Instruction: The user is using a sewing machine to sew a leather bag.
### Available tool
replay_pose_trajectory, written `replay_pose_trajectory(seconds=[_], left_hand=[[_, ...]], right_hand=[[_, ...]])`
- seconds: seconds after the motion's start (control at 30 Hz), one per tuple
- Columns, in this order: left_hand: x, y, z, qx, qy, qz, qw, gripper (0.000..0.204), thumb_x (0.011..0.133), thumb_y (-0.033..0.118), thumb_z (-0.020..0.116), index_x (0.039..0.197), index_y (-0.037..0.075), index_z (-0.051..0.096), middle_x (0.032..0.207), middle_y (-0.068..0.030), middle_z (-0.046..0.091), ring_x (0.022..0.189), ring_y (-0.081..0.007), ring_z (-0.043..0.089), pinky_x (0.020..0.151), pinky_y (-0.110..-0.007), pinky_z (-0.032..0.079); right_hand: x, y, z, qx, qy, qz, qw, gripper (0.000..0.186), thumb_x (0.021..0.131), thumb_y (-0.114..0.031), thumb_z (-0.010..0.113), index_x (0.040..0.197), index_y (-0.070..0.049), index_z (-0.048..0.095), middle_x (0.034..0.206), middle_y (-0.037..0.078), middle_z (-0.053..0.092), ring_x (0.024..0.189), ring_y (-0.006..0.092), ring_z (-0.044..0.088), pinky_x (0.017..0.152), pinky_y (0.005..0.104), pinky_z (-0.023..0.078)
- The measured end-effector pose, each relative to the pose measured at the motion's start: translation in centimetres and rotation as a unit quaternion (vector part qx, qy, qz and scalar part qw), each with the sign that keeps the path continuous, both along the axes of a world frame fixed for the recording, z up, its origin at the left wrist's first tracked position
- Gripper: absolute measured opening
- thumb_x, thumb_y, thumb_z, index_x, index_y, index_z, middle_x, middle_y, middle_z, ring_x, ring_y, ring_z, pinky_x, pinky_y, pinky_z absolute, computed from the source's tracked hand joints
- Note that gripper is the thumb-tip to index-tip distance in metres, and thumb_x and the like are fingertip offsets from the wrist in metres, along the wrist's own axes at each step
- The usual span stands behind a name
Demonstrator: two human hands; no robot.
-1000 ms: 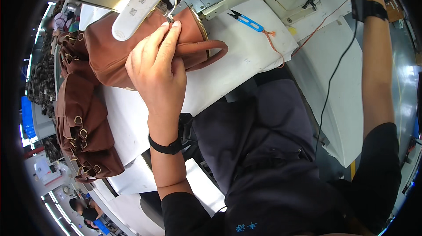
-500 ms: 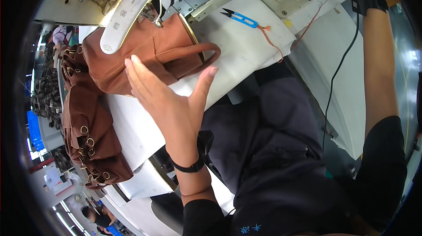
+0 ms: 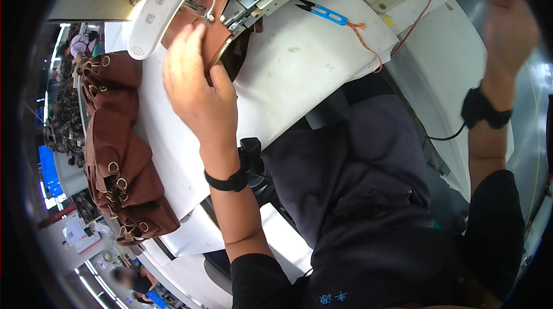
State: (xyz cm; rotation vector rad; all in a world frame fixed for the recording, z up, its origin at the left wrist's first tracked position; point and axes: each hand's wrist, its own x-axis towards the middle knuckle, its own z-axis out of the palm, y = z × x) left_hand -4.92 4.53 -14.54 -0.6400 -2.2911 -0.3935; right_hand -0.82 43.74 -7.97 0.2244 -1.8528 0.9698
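Observation:
Under the needle area of a sewing machine (image 3: 167,6) at the upper left sits a brown leather bag (image 3: 218,44), with a metal zipper along its edge. My left hand (image 3: 199,93) is closed on its near end, fingers over the leather and thumb by the zipper edge. The hand hides part of the bag, and the machine covers more of it. At the far right, apart from the bag, my right hand (image 3: 510,27) is smeared by motion, so its fingers cannot be made out.
Several brown bags (image 3: 124,159) with gold rings lie piled along the left side of the white table (image 3: 299,73). Blue thread snips (image 3: 325,13) with an orange cord lie near the machine bed. A black cable (image 3: 446,138) hangs by my right wrist. People are in the left background.
The bag has shifted up and turned under the machine; its handle no longer shows. My left hand, open before, has moved left and closed on it. My right hand has come down into view.

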Motion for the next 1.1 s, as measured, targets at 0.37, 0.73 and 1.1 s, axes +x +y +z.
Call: replay_pose_trajectory(seconds=[0.37, 0.73, 1.1], left_hand=[[-1.3, -0.4, -1.2, 0.077, 0.038, -0.043, 0.995, 0.017, 0.095, 0.006, 0.075, 0.112, 0.001, 0.078, 0.119, -0.013, 0.078, 0.122, -0.0334, 0.069, 0.107, -0.043, 0.051], [-2.1, -2.5, 1.3, 0.035, -0.093, -0.096, 0.99, 0.036, 0.094, -0.007, 0.057, 0.125, 0.0, 0.073, 0.133, -0.0155, 0.072, 0.139, -0.0357, 0.058, 0.116, -0.045, 0.044], [-1.6, -2.4, 1.4, -0.002, -0.018, -0.079, 0.997, 0.034, 0.088, -0.005, 0.066, 0.118, 0.005, 0.077, 0.125, -0.0114, 0.074, 0.126, -0.0342, 0.065, 0.109, -0.044, 0.049]], right_hand=[[-4.8, -17.1, -4.2, -0.176, -0.313, 0.372, 0.856, 0.034, 0.099, -0.032, 0.067, 0.107, 0.001, 0.074, 0.076, 0.006, 0.072, 0.062, 0.0105, 0.066, 0.056, 0.0271, 0.052], [-8.5, -20.0, -2.9, -0.194, -0.334, 0.412, 0.826, 0.023, 0.083, -0.018, 0.067, 0.08, 0.005, 0.072, 0.068, 0.01, 0.072, 0.057, 0.0162, 0.07, 0.054, 0.0298, 0.057], [-7.2, -21.9, -4.3, -0.18, -0.313, 0.279, 0.89, 0.016, 0.087, -0.014, 0.062, 0.082, 0.001, 0.065, 0.064, 0.011, 0.07, 0.053, 0.0212, 0.07, 0.056, 0.035, 0.058]])
